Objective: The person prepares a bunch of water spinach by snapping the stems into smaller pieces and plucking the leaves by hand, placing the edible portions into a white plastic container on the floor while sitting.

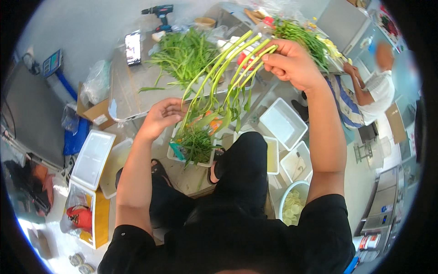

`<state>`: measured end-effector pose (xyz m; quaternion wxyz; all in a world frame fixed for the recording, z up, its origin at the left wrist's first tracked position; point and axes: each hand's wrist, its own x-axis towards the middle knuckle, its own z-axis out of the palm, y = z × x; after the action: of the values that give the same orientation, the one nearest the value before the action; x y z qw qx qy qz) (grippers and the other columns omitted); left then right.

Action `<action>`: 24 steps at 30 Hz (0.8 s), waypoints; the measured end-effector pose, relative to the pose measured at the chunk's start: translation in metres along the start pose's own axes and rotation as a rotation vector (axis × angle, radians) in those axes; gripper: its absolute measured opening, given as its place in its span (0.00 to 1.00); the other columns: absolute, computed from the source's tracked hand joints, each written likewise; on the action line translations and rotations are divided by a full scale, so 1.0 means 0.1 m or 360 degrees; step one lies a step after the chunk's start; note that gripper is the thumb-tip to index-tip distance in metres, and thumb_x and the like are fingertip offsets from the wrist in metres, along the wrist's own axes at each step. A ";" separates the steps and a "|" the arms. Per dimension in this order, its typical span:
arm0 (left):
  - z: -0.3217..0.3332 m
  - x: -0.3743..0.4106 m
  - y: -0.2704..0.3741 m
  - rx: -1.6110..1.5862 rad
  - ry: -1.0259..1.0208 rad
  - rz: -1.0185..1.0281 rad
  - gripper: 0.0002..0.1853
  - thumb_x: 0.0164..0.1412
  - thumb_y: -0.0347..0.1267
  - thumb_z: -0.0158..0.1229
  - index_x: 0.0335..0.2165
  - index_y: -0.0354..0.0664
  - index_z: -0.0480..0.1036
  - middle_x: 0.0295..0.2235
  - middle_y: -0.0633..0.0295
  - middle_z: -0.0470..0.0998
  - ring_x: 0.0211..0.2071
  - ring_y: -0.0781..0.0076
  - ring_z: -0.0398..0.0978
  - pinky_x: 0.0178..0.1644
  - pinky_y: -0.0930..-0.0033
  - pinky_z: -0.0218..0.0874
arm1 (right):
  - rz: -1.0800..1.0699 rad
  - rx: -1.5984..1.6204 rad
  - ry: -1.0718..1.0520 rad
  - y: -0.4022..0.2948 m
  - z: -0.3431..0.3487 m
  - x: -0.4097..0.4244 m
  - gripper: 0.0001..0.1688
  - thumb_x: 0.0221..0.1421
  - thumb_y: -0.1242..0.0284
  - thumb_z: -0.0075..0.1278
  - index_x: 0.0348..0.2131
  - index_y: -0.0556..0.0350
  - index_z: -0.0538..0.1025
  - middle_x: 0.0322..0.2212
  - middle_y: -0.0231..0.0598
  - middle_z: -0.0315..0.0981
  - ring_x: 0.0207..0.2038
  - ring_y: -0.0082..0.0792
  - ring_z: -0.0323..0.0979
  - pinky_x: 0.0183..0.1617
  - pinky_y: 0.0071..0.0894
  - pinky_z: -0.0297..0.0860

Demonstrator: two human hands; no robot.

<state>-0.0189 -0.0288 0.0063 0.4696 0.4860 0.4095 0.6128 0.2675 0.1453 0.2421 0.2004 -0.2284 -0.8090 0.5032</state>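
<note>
Several long green stems of a leafy vegetable [219, 77] hang from my right hand [291, 63], which pinches their cut ends above the table's front edge. Their leafy ends droop to the lower left. My left hand [166, 118] is beside the drooping ends, fingers curled; whether it grips any stem cannot be told. Behind the stems, a pile of leafy greens [186, 56] lies on the metal table [128, 96]. Below my hands, a white plastic bin [170, 156] on the floor holds leaf trimmings [196, 145] and some packaging.
A phone [132, 48] and a cordless drill [160, 15] are at the table's back. White bins [284, 123] and a bucket of pale slices [292, 205] stand on the right. Another person [373, 92] sits at the far right by more greens [299, 37]. An open foam box [87, 205] is at left.
</note>
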 end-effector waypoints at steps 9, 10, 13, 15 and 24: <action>0.04 0.06 -0.13 -0.0014 0.0060 -0.0199 0.24 0.53 0.24 0.55 0.50 0.31 0.67 0.43 0.53 0.76 0.43 0.67 0.74 0.49 0.67 0.65 | 0.0165 0.0088 0.0343 -0.31 -1.10 -1.10 0.07 0.60 0.77 0.46 0.39 0.58 0.74 0.18 0.29 0.64 0.14 0.13 0.55 0.13 0.13 0.47; 0.05 0.06 -0.13 0.0027 0.0068 -0.0231 0.24 0.53 0.24 0.55 0.50 0.31 0.67 0.43 0.53 0.76 0.43 0.67 0.74 0.49 0.67 0.65 | 0.0251 0.0068 0.0367 -0.29 -1.25 -1.19 0.08 0.59 0.76 0.47 0.39 0.58 0.74 0.19 0.30 0.65 0.14 0.13 0.55 0.13 0.14 0.47; 0.06 0.10 -0.19 0.0064 0.0079 -0.0283 0.22 0.52 0.26 0.56 0.49 0.35 0.69 0.42 0.57 0.77 0.43 0.68 0.74 0.48 0.65 0.66 | 0.0516 -0.0061 0.0469 -0.24 -1.69 -1.41 0.08 0.57 0.74 0.51 0.38 0.57 0.75 0.20 0.29 0.66 0.14 0.13 0.54 0.14 0.15 0.47; 0.08 0.13 -0.22 0.0115 0.0117 -0.0318 0.22 0.52 0.25 0.56 0.48 0.35 0.69 0.41 0.57 0.77 0.43 0.69 0.74 0.47 0.66 0.67 | 0.0712 -0.0263 0.0590 -0.28 -2.05 -1.45 0.07 0.56 0.74 0.52 0.35 0.56 0.76 0.19 0.29 0.67 0.14 0.13 0.55 0.14 0.16 0.48; 0.05 0.18 -0.33 0.0081 0.0224 -0.0426 0.20 0.53 0.19 0.56 0.47 0.32 0.70 0.41 0.55 0.77 0.43 0.69 0.75 0.50 0.68 0.66 | 0.0120 -0.2388 0.1637 -0.69 -3.45 -0.48 0.16 0.51 0.63 0.52 0.33 0.59 0.78 0.23 0.47 0.75 0.22 0.39 0.73 0.28 0.38 0.69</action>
<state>-0.0099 -0.0039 -0.0212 0.5046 0.3947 0.5180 0.5668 0.4861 0.3402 0.4421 0.3188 -0.5214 -0.7269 -0.3132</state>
